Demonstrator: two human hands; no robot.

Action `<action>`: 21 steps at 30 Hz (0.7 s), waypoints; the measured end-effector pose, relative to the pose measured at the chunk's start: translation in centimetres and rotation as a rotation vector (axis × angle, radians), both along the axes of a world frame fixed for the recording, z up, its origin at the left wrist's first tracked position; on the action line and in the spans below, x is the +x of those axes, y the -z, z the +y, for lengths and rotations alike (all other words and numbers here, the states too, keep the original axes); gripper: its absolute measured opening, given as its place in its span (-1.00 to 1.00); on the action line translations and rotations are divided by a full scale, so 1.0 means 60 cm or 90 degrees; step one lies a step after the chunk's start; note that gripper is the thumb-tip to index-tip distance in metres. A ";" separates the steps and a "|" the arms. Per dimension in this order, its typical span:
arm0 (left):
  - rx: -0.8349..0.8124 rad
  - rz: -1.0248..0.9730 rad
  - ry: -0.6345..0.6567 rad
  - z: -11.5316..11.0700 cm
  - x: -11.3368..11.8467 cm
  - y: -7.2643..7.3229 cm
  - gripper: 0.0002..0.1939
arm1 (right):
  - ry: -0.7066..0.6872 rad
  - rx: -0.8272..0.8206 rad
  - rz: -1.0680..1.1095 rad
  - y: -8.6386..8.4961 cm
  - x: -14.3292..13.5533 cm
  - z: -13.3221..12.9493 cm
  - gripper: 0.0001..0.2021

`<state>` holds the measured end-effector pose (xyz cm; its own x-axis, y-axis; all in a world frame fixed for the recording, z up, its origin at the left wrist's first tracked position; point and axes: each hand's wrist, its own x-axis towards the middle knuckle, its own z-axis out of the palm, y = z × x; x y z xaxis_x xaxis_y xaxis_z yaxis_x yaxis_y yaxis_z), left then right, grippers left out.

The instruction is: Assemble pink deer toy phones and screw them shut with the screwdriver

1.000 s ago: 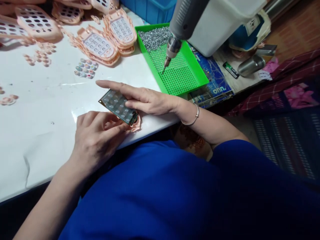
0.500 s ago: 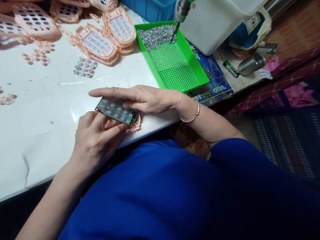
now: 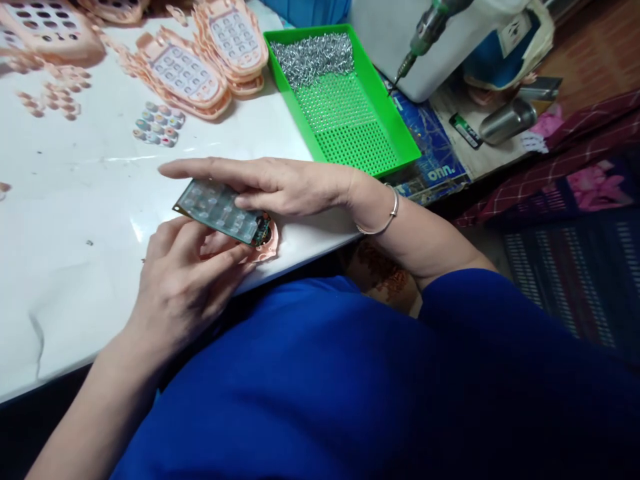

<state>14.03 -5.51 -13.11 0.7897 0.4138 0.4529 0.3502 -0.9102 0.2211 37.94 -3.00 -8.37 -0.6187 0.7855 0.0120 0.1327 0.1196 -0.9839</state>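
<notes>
Near the front edge of the table, a dark green circuit board (image 3: 217,210) with rows of clear round domes is held tilted over a pink plastic shell (image 3: 269,249). My left hand (image 3: 183,273) has its fingers bent around the near side of the shell and against the board's near edge. Stretched along the far edge is my right hand (image 3: 290,187), its thumb on the board's face and its index finger pointing left. The other right fingers are hidden behind the board. Most of the shell is covered by the board and my left hand.
A green tray (image 3: 407,147) with small metal screws (image 3: 320,57) stands beyond my right arm. An electric screwdriver (image 3: 425,33) hangs over its right edge. Pink phone shells (image 3: 185,73) with keypads and colourful small buttons (image 3: 159,125) lie on the white table (image 3: 65,293).
The circuit board and both hands appear slightly farther left, and more of the board's face shows. The screwdriver tip has swung right, from over the screws to the tray's right edge.
</notes>
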 end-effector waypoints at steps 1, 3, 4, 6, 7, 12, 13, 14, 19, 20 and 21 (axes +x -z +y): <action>-0.001 0.007 0.001 0.000 -0.001 0.000 -0.83 | 0.010 0.009 -0.001 0.002 0.001 0.001 -0.47; 0.001 0.012 -0.004 -0.001 -0.002 0.001 -0.83 | 0.034 0.012 -0.002 0.005 0.005 0.001 -0.46; 0.004 0.011 -0.006 -0.002 -0.002 0.002 -0.82 | 0.046 0.004 -0.005 0.006 0.007 0.001 -0.46; 0.017 0.002 -0.002 -0.003 -0.003 0.003 -0.77 | 0.063 -0.015 -0.007 0.010 0.010 0.001 -0.46; 0.018 0.001 0.000 -0.003 -0.003 0.003 -0.74 | 0.064 -0.018 -0.004 0.012 0.012 0.000 -0.45; 0.000 -0.007 0.019 -0.004 -0.002 -0.003 -0.63 | 0.039 0.032 -0.010 0.019 0.016 0.001 -0.42; 0.006 -0.009 0.023 -0.004 -0.001 -0.004 -0.63 | 0.040 0.043 -0.023 0.019 0.017 0.001 -0.42; 0.013 -0.009 0.027 -0.004 0.000 -0.006 -0.64 | 0.039 0.051 -0.041 0.018 0.017 0.001 -0.43; 0.011 -0.044 0.030 -0.001 0.005 0.000 -0.70 | -0.004 0.114 -0.113 0.015 0.019 -0.003 -0.45; 0.004 -0.060 0.030 0.000 0.005 0.003 -0.72 | -0.018 0.132 -0.121 0.016 0.019 -0.004 -0.45; -0.001 -0.073 0.031 0.001 0.006 0.006 -0.74 | -0.029 0.151 -0.127 0.017 0.020 -0.005 -0.46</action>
<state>14.39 -5.46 -13.48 0.7523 0.3768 0.5404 0.2775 -0.9252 0.2588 39.15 -3.31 -9.37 -0.6619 0.7466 0.0668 0.3090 0.3529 -0.8832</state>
